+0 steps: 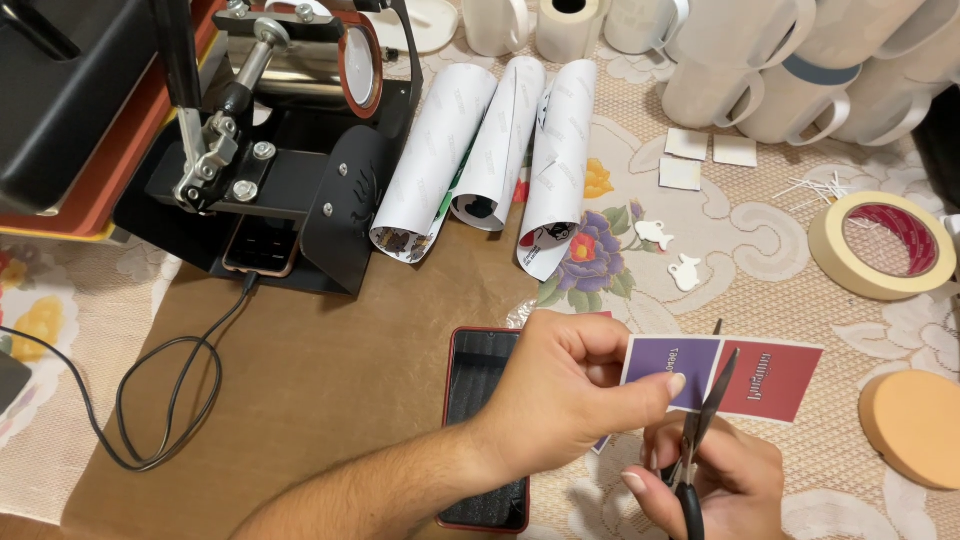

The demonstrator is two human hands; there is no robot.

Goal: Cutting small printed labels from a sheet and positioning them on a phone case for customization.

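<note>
My left hand [565, 395] pinches a printed paper strip [725, 375] with a purple panel on the left and a red panel on the right. My right hand [715, 480] grips black scissors [705, 420], whose blades stand upright at the white gap between the two panels. Both hands hover low over the table, just right of a dark phone in a red case [480, 380] lying on brown paper.
A black mug heat press [290, 150] stands at the back left, its cable [170, 400] looping over brown paper. Three rolled printed sheets [490, 150] lie beside it. White mugs [780, 80], a masking tape roll [880, 245], small white cut-outs [670, 250] and an orange round pad [915, 425] sit to the right.
</note>
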